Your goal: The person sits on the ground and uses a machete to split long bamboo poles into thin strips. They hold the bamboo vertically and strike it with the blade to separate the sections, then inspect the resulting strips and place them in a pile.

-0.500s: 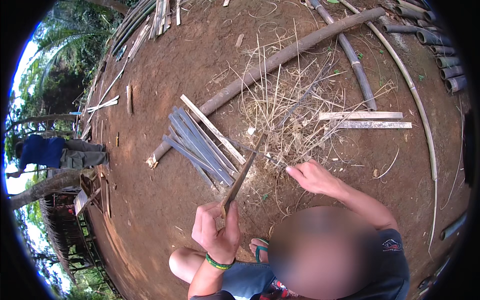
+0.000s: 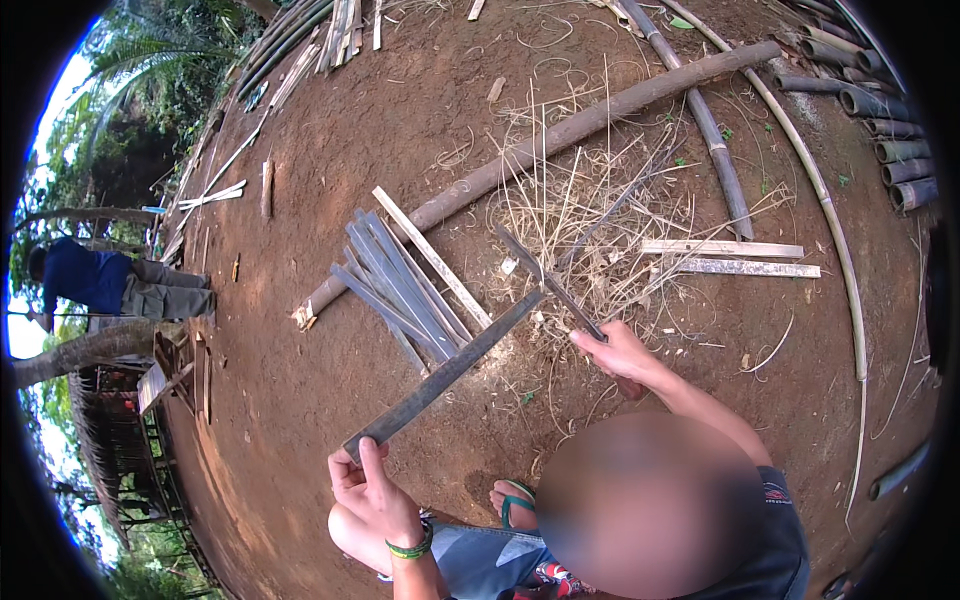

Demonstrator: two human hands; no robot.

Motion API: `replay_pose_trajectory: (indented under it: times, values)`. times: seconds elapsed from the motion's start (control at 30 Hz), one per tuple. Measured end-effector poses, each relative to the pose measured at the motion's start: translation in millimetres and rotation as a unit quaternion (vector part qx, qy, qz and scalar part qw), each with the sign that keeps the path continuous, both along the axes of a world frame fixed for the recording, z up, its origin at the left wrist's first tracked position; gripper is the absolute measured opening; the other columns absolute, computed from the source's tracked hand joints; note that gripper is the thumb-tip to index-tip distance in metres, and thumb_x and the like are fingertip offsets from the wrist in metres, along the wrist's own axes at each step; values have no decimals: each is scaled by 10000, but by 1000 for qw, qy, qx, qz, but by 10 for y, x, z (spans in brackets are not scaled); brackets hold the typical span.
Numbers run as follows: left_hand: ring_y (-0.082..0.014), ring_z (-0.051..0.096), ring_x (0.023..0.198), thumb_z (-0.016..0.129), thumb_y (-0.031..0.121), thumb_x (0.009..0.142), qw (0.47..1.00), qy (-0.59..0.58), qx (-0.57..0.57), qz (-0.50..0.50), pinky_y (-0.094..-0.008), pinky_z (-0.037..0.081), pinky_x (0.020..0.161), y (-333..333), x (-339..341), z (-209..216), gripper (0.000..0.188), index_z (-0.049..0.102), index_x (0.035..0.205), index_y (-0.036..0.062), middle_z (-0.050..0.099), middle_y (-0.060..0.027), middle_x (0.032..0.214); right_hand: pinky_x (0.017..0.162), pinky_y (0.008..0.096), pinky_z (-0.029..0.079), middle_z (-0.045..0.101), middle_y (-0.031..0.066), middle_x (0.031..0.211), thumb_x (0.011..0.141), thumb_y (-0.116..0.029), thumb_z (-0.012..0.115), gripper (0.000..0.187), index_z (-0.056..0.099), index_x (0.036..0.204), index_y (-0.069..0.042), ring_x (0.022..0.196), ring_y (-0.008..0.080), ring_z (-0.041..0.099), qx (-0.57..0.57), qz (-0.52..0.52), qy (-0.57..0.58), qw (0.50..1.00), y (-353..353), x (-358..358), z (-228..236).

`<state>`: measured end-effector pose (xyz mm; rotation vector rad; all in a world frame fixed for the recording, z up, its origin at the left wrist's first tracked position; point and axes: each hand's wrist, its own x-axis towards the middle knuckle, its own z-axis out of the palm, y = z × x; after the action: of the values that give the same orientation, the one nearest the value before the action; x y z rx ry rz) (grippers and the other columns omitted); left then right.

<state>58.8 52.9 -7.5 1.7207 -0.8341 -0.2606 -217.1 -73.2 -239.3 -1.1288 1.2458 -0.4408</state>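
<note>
My left hand [image 2: 375, 495] pinches the lower end of a flat, dark bamboo strip [image 2: 440, 380], which slants up and to the right. In my right hand [image 2: 622, 355] is a long knife [image 2: 572, 302]; its dark blade points up and left, and part of its brown handle shows below the fist. The strip's far end meets or overlaps the blade near its middle; whether they touch I cannot tell. Just beyond the held strip, a bundle of split bamboo strips [image 2: 395, 290] rests across a log. Pale shavings [image 2: 590, 225] lie tangled beyond the knife.
A long log [image 2: 590, 118] crosses the brown ground. Two pale slats [image 2: 725, 250] lie to the right, near a dark bamboo pole [image 2: 715, 145]. Cut bamboo tubes [image 2: 900, 152] are stacked at the far right. A person in a blue shirt [image 2: 85, 288] stands far left.
My left hand has moved left and toward me, and the strip has turned so its broad dark face shows. The knife has turned too, showing more blade and its handle.
</note>
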Motion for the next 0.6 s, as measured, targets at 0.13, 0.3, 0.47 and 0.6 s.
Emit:
replay_pose_trajectory:
  times: [0.13, 0.3, 0.47, 0.6]
  values:
    - [-106, 629, 762, 651, 111, 987, 984, 165, -65, 35, -260, 540, 777, 270, 74, -44, 100, 582, 927, 72, 667, -34, 868, 388, 259, 357, 506, -40, 512, 951, -373, 719, 367, 692, 875, -15, 409, 62, 476, 4, -117, -171, 978, 34, 314, 398]
    - [-175, 704, 865, 642, 98, 983, 930, 364, -50, -16, -287, 568, 813, 565, -130, -263, 78, 627, 1036, 43, 721, -88, 963, 400, 247, 381, 489, -55, 569, 940, -246, 738, 239, 615, 871, -53, 439, 66, 460, -1, -240, -331, 912, -301, 593, 652]
    - [-163, 686, 921, 646, 76, 967, 875, 453, 99, -138, -295, 542, 850, 719, -14, -501, 105, 645, 1057, 22, 717, -95, 958, 423, 256, 395, 500, -32, 580, 936, -164, 723, 228, 543, 819, -89, 449, 80, 470, -27, -265, -349, 898, -604, 431, 927]
    - [-132, 637, 981, 617, 130, 994, 884, 189, 309, -297, -298, 493, 907, 519, 183, -453, 288, 598, 1250, 0, 701, -66, 996, 429, 246, 393, 492, -45, 583, 939, -161, 717, 218, 539, 832, -97, 456, 76, 470, -47, -245, -352, 902, -638, 407, 1283]
